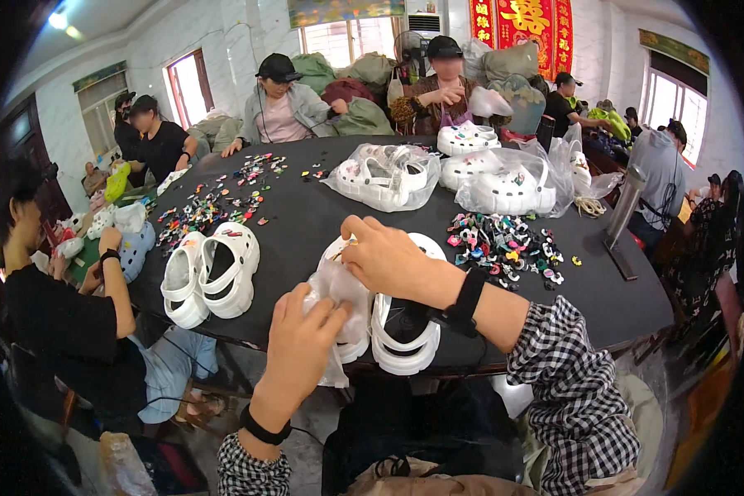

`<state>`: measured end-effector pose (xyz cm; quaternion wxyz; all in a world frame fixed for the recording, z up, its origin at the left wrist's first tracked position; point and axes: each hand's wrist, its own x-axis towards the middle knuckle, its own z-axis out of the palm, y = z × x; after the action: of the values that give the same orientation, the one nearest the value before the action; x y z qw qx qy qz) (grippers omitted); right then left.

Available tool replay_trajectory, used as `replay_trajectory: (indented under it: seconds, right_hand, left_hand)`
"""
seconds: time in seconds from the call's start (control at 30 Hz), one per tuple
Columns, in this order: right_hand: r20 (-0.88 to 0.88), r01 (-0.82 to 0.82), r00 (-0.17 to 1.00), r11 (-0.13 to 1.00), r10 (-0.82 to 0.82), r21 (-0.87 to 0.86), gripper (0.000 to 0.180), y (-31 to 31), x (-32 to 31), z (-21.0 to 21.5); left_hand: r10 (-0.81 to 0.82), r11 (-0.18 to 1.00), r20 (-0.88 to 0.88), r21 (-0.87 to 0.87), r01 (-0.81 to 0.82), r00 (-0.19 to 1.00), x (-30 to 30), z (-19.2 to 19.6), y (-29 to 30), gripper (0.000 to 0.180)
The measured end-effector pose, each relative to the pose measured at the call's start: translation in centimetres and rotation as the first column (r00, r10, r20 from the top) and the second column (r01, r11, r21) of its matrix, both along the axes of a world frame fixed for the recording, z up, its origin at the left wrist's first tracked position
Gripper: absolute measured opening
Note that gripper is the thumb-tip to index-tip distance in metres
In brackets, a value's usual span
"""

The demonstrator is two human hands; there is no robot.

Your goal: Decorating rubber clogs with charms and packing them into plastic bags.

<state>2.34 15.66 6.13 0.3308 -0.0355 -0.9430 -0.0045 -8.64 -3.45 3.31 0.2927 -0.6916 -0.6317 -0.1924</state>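
Note:
At the near edge of the table, my left hand (299, 335) has its fingers curled on a translucent plastic bag (339, 291). My right hand (398, 263) reaches across from the right, its thumb and fingers pinched at the bag's upper part. Behind and beneath the bag, a white clog (354, 352) is mostly covered. Another white clog (407, 345) stands just to its right, under my right wrist, with a dark insole showing. To the left, a pair of white clogs (229, 273) stands with straps at the near side and small charms on the toes.
Small colourful shoe charms (504, 252) lie heaped at the right, and more charms (215, 202) are scattered at the left. Bagged white clogs (384, 178) sit farther back. A metal stand (624, 219) rises at the right of the dark table (306, 178). Several people work around it.

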Motion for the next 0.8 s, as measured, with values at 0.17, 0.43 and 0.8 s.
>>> replay_trajectory:
  seconds: [0.17,0.43,0.8]
  right_hand:
    - [0.174,0.154,0.971,0.985,-0.164,0.073,0.014,0.2,-0.1,-0.9]
    - [0.187,0.126,0.969,0.972,-0.164,0.198,0.016,0.5,0.7,-0.4]
    - [0.249,0.026,0.966,0.987,-0.065,0.156,0.012,1.4,-0.1,-0.8]
  left_hand:
    - [-0.232,0.968,0.164,-0.054,0.244,0.959,0.5,1.7,-0.2,0.041]
    - [-0.146,0.919,0.245,-0.326,0.223,0.958,0.7,3.3,2.7,0.039]
    - [0.005,0.961,-0.062,-0.276,-0.022,0.998,-0.9,0.1,6.9,0.025]
